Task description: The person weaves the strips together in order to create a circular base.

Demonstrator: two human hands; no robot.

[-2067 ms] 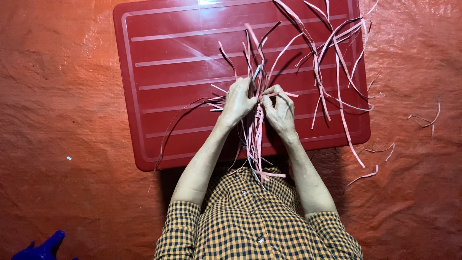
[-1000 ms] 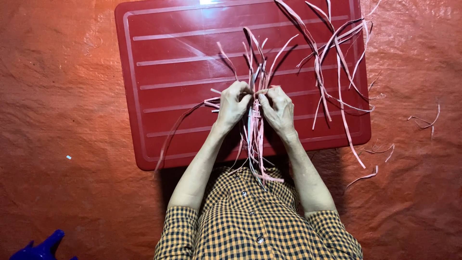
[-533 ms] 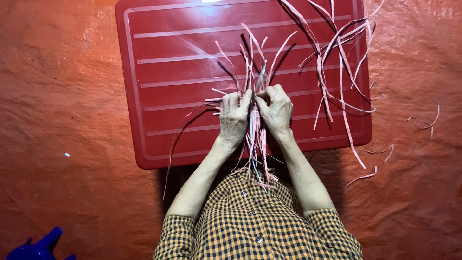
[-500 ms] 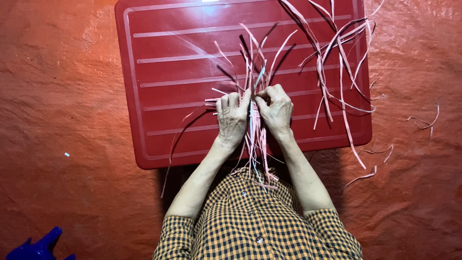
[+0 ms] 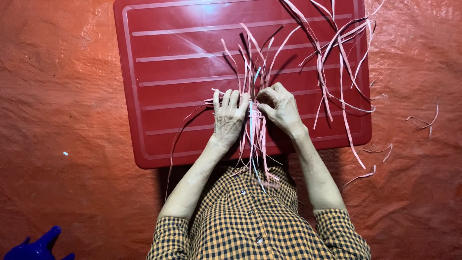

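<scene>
Both my hands work a bundle of thin pink strips (image 5: pixel 255 126) over a red ribbed plastic board (image 5: pixel 192 58). My left hand (image 5: pixel 228 115) lies flat on the bundle's left side, fingers pressing the strips down. My right hand (image 5: pixel 279 108) pinches strips at the bundle's top right. A single pale blue strip runs down through the bundle. Loose strip ends fan upward above my fingers, and the lower ends hang over my orange-and-black checked shirt (image 5: pixel 255 226).
A loose heap of pink strips (image 5: pixel 337 58) lies on the board's right part, spilling past its edge. Stray strips (image 5: pixel 423 120) lie on the orange tarp (image 5: pixel 57 120) to the right. A dark blue plastic object (image 5: pixel 33 248) sits at the lower left corner.
My hands have stayed on the bundle, shifting slightly up the board. The fingers have reworked the strips; the upper ends fan out differently.
</scene>
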